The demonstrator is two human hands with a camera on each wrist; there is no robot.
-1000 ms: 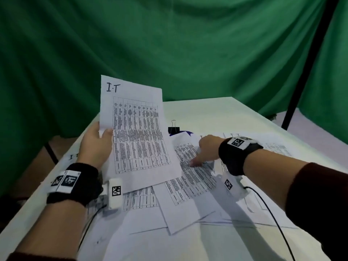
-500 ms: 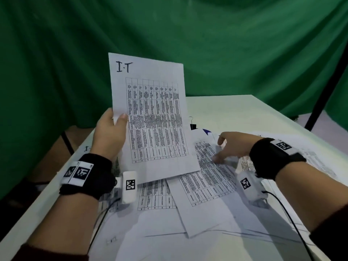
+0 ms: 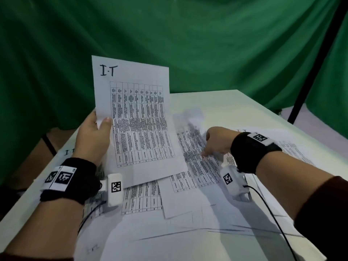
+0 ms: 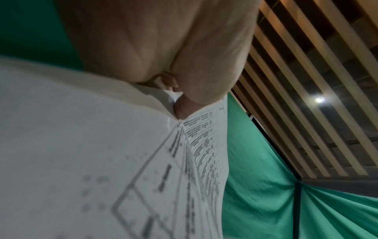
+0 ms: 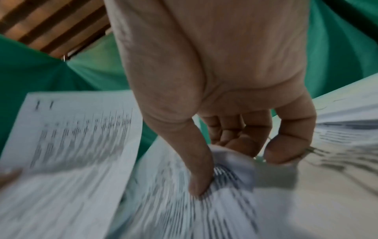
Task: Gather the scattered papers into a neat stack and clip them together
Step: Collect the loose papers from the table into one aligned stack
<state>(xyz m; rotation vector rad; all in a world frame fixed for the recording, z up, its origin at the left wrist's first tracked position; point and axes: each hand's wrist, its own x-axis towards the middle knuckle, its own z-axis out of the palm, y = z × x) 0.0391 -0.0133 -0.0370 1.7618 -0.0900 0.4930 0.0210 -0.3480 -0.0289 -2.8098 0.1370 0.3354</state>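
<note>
Fingers of my left hand (image 3: 93, 137) pinched the gathered sheets (image 3: 135, 117) upright, freeing my right hand (image 3: 216, 141), whose fingers pinched the next sheet (image 3: 195, 157) off the table (image 3: 216, 102).

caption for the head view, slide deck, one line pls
Left hand holds up a sheet marked "I·T" while the right hand pinches another sheet from the scattered papers on the table.

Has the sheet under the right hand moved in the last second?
Yes. The right hand now pinches that sheet, and its far end has lifted up off the white table.
</note>
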